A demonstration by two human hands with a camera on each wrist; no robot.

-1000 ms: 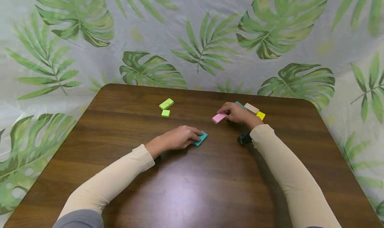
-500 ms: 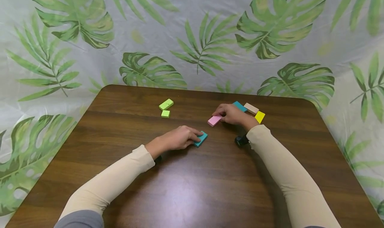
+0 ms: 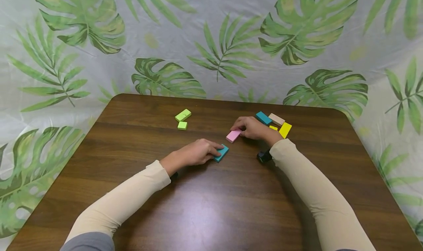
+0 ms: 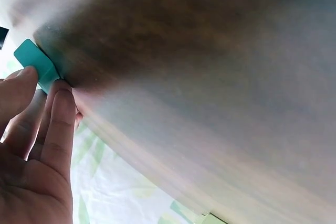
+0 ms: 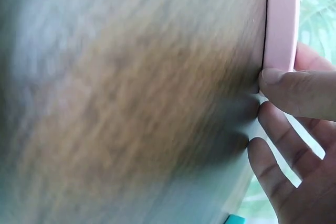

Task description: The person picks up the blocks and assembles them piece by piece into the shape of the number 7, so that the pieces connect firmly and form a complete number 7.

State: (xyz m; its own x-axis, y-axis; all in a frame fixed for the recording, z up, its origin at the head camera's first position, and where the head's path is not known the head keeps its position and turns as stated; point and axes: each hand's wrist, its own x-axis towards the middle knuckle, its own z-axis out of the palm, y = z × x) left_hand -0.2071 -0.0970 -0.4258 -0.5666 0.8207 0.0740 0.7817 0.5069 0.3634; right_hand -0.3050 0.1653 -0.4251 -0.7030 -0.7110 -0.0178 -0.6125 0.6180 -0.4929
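Observation:
My left hand (image 3: 200, 151) holds a flat teal block (image 3: 222, 153) on the table near the middle, thumb and fingers at its near left end. In the left wrist view the thumb lies along one side of the teal block (image 4: 35, 61) and the fingertips along the other. Just beyond and to the right, my right hand (image 3: 250, 127) pinches a pink block (image 3: 233, 135) by its right end. The right wrist view shows the thumb on the edge of the pink block (image 5: 282, 24), which lies flat against the tabletop. A short gap separates the pink and teal blocks.
Two lime-green blocks, a longer one (image 3: 183, 115) and a short one (image 3: 182, 126), lie at the back left. Behind my right hand are a blue block (image 3: 263, 118), a beige block (image 3: 276, 119), a yellow block (image 3: 285, 130) and a partly hidden yellow piece (image 3: 273, 127).
My right hand has slid the pink block left and nearer, toward the teal block. Blocks behind that hand have come into fuller view. My left hand has stayed still.

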